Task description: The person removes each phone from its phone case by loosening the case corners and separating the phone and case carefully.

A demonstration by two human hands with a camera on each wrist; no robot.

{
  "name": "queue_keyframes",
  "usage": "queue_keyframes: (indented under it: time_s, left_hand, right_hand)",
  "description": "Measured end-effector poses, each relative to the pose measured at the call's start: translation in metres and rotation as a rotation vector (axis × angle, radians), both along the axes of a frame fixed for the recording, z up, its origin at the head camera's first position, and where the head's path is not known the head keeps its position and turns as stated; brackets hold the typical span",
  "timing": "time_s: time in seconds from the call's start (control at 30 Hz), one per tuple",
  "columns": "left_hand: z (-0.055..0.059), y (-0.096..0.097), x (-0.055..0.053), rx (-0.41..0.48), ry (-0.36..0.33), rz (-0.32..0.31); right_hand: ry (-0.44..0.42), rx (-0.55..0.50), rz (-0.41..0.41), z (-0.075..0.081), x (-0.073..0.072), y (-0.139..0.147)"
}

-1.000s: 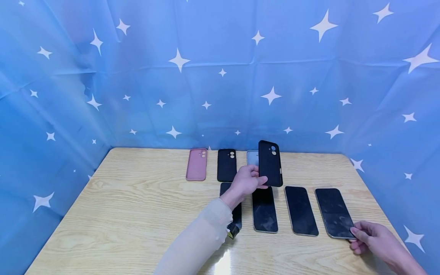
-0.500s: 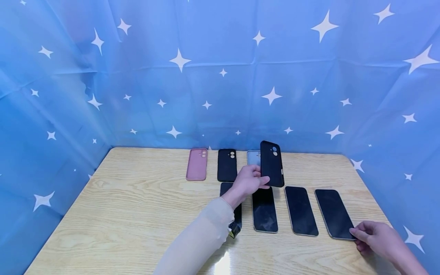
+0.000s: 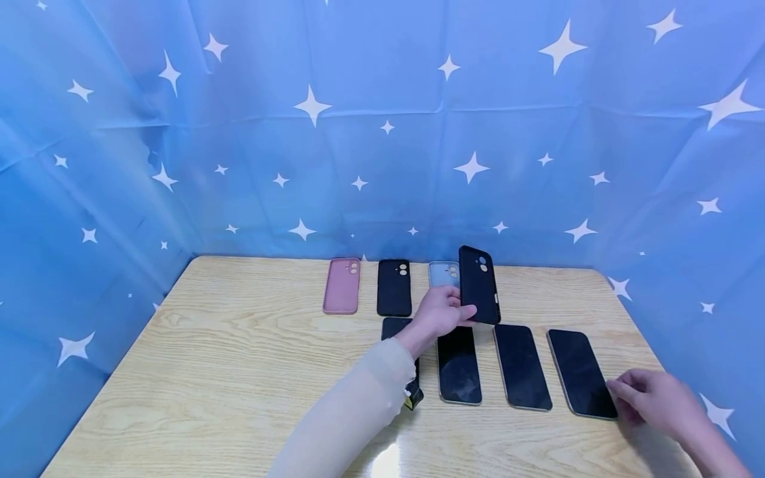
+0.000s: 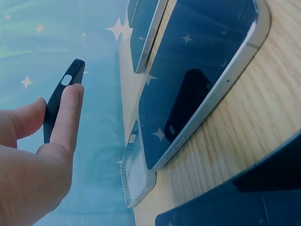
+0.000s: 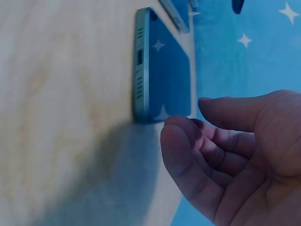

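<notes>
My left hand [image 3: 439,312] holds a black phone case [image 3: 480,285] by its lower left side, tilted up above the table. In the left wrist view, thumb and fingers pinch this thin case [image 4: 52,110] edge-on. My right hand [image 3: 660,401] hovers beside the lower right corner of the rightmost phone [image 3: 581,373], which lies flat, screen up. In the right wrist view, the right hand's fingers [image 5: 176,148] are loosely bent, apart from the thumb, with nothing between them. Partly covered by my left hand is a light blue phone case [image 3: 441,273].
Left of it lie a second black case [image 3: 394,287] and a pink case [image 3: 342,285]. More dark-screened phones lie in the front row: one [image 3: 522,366], another [image 3: 459,366], and one [image 3: 394,326] mostly under my left arm. A blue star-patterned curtain [image 3: 382,166] borders the wooden table [image 3: 209,372].
My right hand has let go of the rightmost phone's lower corner and lifted slightly away; the phone now lies flat. My left hand has shifted a little right with the black case.
</notes>
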State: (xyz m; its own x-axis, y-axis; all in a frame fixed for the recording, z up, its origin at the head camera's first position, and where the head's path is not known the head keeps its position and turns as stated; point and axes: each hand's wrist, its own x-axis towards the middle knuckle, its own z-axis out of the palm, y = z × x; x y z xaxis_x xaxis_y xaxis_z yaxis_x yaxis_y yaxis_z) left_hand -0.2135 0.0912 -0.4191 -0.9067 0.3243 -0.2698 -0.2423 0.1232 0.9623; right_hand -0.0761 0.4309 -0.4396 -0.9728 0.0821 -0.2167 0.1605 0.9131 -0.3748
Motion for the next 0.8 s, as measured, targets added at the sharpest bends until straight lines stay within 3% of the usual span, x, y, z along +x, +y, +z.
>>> queue_keyframes:
  time_s: [0.47,0.8]
  left_hand:
    - [-0.01,0.016,-0.005,0.02,-0.018,0.058]
    - [-0.008,0.035,-0.012,-0.054,-0.077,0.079]
  right_hand:
    - [0.12,-0.13,0.023,0.022,-0.038,-0.032]
    - [0.175,-0.19,0.036,0.027,-0.067,-0.058]
